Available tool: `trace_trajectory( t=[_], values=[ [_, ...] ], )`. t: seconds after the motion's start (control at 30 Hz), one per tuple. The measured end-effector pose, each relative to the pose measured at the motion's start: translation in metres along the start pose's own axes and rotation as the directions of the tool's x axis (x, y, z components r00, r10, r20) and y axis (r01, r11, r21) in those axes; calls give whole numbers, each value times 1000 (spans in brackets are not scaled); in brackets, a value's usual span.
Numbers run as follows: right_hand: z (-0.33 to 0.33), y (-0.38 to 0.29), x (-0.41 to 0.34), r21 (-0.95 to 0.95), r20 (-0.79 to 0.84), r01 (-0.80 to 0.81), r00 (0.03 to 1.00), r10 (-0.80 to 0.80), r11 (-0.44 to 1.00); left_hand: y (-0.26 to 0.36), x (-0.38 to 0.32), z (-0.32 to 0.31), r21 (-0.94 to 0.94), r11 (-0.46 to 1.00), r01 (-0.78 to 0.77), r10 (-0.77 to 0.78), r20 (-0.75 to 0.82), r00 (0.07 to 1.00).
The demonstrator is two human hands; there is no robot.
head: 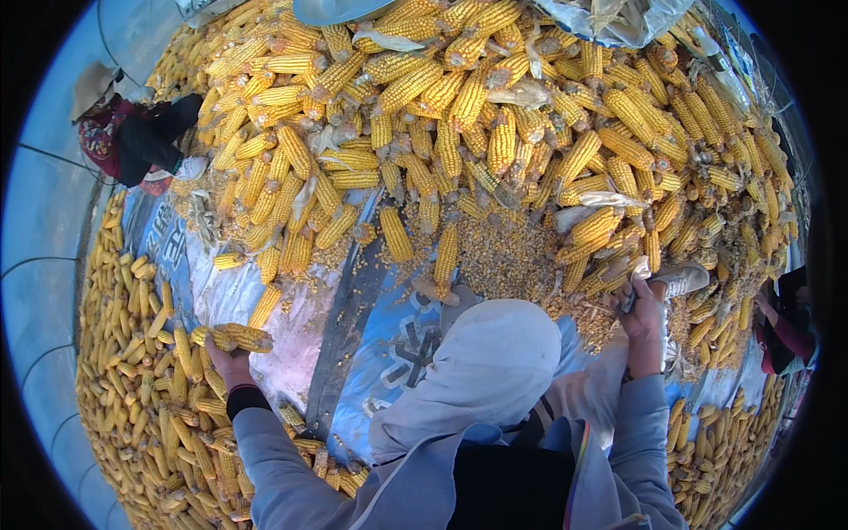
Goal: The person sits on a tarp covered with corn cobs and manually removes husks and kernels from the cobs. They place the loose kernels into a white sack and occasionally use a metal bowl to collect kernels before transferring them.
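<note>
My left hand (228, 366) reaches out over the left-hand pile and grips ears of corn (245, 338). At least two yellow ears show above the fingers, husked and lying roughly sideways. On the right, my right hand (644, 318) is closed around a small pale object (640, 269), perhaps a scrap of husk or cloth. Something grey shows at its fingers, too small to name. This hand is beside a light shoe (686, 279), at the near edge of the big heap of corn ears (411, 86). Loose kernels (510, 258) lie scattered between the heap and my knee.
A printed woven plastic sheet (371, 351) lies underneath. Another pile of ears (146, 397) spreads at left, and more ears (722, 450) lie at lower right. One person (132, 132) sits at upper left, another (788, 324) at far right. A metal basin (341, 10) stands atop the heap.
</note>
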State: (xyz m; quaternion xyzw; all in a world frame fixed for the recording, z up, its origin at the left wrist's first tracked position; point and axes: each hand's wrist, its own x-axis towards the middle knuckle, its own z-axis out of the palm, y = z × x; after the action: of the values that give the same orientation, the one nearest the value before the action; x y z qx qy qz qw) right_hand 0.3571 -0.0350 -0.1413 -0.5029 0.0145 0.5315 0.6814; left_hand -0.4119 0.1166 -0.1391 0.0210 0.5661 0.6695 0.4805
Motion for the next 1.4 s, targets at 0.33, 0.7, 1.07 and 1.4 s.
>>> trace_trajectory(
  t=[0.33,0.7,1.07,1.4],
  values=[
    [34,16,11,-115,0,-29,1000,29,993,-168,36,30,592,796,125,-153,-3,988],
    [60,-8,1,-171,25,41,999,-38,984,-345,-3,279,860,-241,-451,14,467,884],
    [59,3,4,-128,46,62,997,-56,990,-283,-61,214,448,-511,-734,-331,685,649],
    [28,11,-8,-216,-78,2,997,-20,976,15,-47,-52,253,-949,187,240,197,951]
  ],
)
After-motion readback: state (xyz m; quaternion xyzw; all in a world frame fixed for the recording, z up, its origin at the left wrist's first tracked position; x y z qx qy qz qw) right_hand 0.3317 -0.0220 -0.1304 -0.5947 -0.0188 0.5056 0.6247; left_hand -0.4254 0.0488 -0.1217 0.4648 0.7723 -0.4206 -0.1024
